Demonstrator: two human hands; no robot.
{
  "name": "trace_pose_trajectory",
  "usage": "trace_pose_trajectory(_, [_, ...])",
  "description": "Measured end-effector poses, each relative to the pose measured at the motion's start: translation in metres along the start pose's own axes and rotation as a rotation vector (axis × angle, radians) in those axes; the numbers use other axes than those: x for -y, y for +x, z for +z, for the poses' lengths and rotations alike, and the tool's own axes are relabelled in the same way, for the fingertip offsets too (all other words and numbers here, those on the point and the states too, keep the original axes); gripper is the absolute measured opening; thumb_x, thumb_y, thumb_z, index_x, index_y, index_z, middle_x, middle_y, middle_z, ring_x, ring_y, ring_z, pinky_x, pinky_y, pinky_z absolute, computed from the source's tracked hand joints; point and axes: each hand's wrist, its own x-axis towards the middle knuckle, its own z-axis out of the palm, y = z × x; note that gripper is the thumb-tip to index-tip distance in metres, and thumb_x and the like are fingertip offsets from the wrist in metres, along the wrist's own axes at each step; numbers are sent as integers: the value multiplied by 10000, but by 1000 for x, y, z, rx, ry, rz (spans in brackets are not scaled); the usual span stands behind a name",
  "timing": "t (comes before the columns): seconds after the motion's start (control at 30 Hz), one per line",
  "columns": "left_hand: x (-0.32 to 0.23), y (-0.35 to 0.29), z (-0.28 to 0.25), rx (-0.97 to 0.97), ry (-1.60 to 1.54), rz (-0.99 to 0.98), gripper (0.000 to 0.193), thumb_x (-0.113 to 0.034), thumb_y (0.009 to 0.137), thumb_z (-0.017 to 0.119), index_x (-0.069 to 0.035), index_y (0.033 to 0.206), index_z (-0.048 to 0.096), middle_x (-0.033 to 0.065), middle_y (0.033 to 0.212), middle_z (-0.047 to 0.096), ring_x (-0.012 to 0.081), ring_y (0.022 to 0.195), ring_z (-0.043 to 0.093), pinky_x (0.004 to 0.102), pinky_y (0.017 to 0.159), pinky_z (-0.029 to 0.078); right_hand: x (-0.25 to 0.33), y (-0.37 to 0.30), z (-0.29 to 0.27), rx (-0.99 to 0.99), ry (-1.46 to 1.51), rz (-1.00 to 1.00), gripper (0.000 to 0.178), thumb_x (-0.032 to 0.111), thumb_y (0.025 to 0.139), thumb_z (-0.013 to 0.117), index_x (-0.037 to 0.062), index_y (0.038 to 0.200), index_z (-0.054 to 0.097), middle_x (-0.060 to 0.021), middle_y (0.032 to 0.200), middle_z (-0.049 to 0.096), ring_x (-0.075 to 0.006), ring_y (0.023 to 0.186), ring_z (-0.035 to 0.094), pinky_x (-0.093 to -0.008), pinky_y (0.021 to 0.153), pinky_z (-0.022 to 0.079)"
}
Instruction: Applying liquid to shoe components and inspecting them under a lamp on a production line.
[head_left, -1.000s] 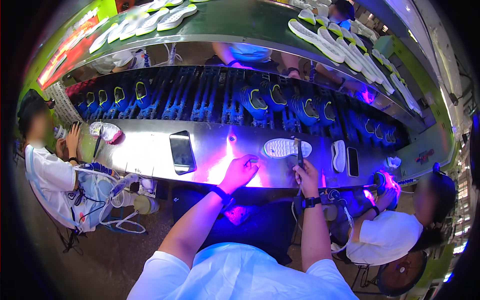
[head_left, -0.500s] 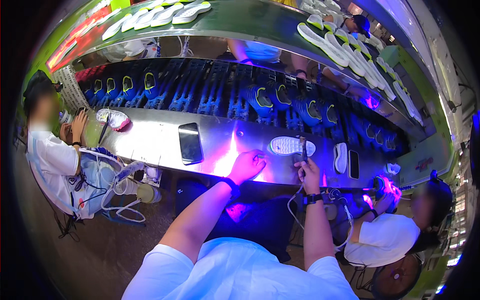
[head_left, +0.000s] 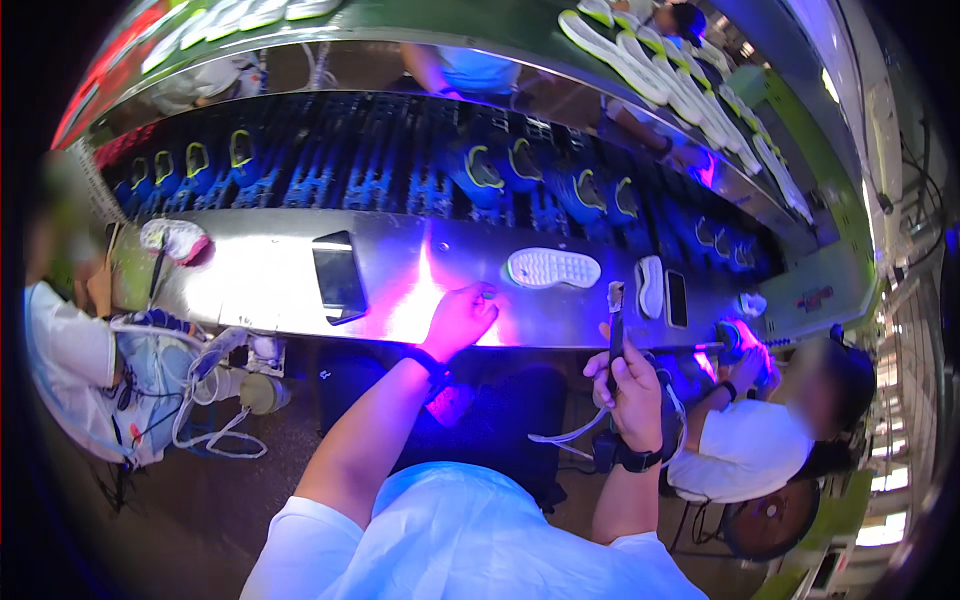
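Observation:
My right hand (head_left: 632, 388) is closed around a brush (head_left: 616, 325) with a dark handle and a pale, stained tip. The brush points up, apart from the bench, and a clear tube (head_left: 565, 438) trails below the hand. Sole up on the metal bench lies a white shoe sole (head_left: 553, 268) with a patterned tread, and nothing touches it. My left hand (head_left: 462, 318) rests at the bench's front edge, left of that sole, its fingers curled in with nothing visible in them.
A second white sole (head_left: 649, 287) and a phone (head_left: 676, 299) lie to the right, a larger phone (head_left: 340, 277) to the left. Behind the bench, a dark conveyor (head_left: 330, 150) carries several blue shoes. Co-workers sit on both sides. Above, a green shelf (head_left: 480, 25) holds several soles.
My right hand has drawn the brush back toward me, off the sole, and turned it upright. The view has shifted a little to the right; my left hand stays near the bench edge.

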Motion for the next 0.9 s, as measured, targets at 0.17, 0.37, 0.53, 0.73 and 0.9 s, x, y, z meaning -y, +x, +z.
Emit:
trace_pose_trajectory(0.17, [-8, 18, 7, 46, -11, -5, 295, -171, 859, 714, -46, 1126, 725, 59, 740, 653, 141, 666, 636, 301, 645, 524, 23, 3, -15, 61, -45, -119, 478, 225, 1093, 483, -7, 1509, 437, -105, 982, 681, -69, 618, 480, -201, 546, 377])
trace_pose_trajectory(0.37, [-23, 28, 13, 88, -38, -118, 289, -194, 887, 721, -52, 1138, 714, 85, 770, 659, 196, 664, 645, 346, 656, 529, 39, 16, -45, -85, -233, -166, 448, 136, 1052, 547, -4, 1473, 489, -64, 969, 683, -49, 669, 494, -200, 588, 402])
trace_pose_trajectory(0.53, [-51, 40, 31, 135, -165, -251, 247, -121, 903, 704, -18, 1127, 722, -29, 712, 614, 25, 654, 547, 227, 585, 453, 20, 58, -81, -224, -387, -97, 404, -16, 975, 593, -2, 1378, 576, -37, 958, 692, -57, 728, 578, -216, 616, 450])
trace_pose_trajectory(0.73, [-119, 123, 6, 292, 109, -97, 288, -134, 883, 742, -21, 1146, 716, -16, 691, 599, 51, 671, 571, 247, 620, 469, -75, 139, -113, -171, -48, 41, 389, 10, 982, 600, 16, 1370, 569, -39, 895, 670, -48, 629, 545, -216, 540, 435])
trace_pose_trajectory(0.9, [-151, 237, 5, 342, 328, -309, 379, -241, 871, 760, -29, 1177, 693, 85, 803, 655, 159, 790, 677, 336, 713, 551, -91, 167, -124, -164, 86, 42, 397, 21, 991, 600, 25, 1384, 548, -43, 882, 663, -51, 556, 524, -219, 475, 408])
